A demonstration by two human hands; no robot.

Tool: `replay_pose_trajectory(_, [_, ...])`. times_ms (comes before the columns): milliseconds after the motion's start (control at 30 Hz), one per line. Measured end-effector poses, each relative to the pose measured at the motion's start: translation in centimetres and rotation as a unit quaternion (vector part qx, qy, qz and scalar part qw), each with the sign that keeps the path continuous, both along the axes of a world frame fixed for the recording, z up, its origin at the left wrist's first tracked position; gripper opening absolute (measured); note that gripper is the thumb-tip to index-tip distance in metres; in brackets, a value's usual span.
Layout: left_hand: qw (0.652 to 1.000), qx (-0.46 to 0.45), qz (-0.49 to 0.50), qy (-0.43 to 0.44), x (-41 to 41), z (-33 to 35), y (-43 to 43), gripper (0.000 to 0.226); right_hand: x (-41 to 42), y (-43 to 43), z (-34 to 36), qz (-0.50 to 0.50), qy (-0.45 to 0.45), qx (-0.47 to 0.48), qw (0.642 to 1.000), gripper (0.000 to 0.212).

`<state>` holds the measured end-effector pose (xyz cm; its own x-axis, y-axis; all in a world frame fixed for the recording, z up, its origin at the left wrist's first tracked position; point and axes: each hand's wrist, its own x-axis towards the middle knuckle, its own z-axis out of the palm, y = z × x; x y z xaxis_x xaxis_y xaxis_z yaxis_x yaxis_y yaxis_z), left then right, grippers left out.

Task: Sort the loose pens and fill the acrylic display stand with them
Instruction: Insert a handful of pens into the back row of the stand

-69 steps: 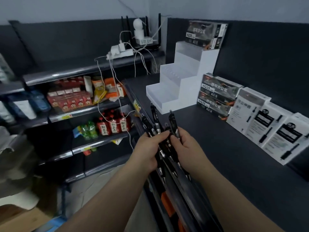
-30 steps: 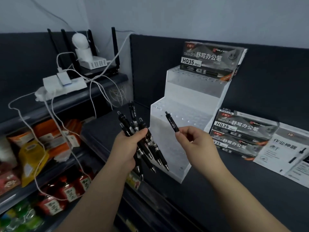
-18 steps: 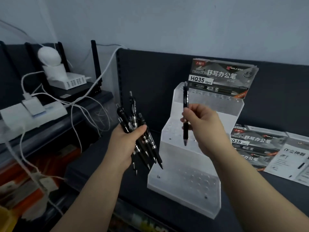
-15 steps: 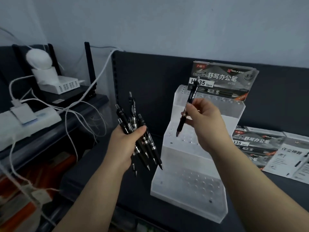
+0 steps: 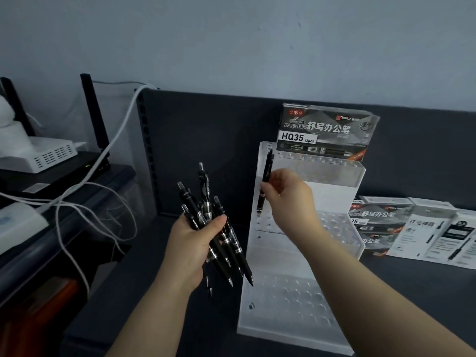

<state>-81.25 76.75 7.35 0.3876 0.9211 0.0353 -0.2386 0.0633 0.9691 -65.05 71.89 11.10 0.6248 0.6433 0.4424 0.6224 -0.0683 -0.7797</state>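
Head view: my left hand (image 5: pixel 192 251) grips a bunch of black pens (image 5: pixel 206 212), tips down. Just right of it, my right hand (image 5: pixel 288 199) pinches a single pen (image 5: pixel 266 173) upright, tip near the left-edge holes of the acrylic display stand (image 5: pixel 332 199). I'd square it over one hole, then lower it gently.

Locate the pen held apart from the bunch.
Head view, centre: the right hand pinches the pen nearly upright, tip at the left end of the acrylic display stand, middle step.
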Motion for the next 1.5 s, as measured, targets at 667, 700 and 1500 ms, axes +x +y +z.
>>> replay_pose_trajectory(667, [0.999,-0.013,-0.040,-0.028,-0.5,0.6,0.1,0.011,-4.0,-3.0,0.2,0.055,-0.068,-0.081,0.993,0.009])
replay_pose_trajectory(700, [0.998,-0.018,-0.044,-0.038,-0.4,0.7,0.0,0.010,-4.6,-3.3,0.0,0.090,-0.058,-0.113,0.988,0.011])
replay_pose_trajectory(1500, [0.999,-0.019,-0.029,-0.032,0.2,0.7,-0.5,0.005,1.0,-1.5,-0.2,-0.014,0.031,0.021,0.999,0.015])
